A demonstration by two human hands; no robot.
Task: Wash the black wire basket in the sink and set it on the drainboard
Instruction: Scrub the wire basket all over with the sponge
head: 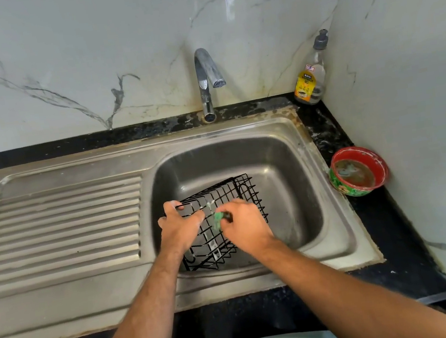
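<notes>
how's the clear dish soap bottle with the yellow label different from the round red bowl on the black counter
The clear dish soap bottle with the yellow label is tall, narrow and capped with a dark top; the round red bowl is low, wide and open. The bottle stands in the back corner by the wall, the bowl nearer, beside the steel sink. Both sit upright on the black counter, right of the sink.

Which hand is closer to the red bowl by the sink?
The right hand. It holds a green scrubber against the black wire basket, on the side toward the red bowl. The left hand grips the basket's far side, toward the drainboard.
</notes>
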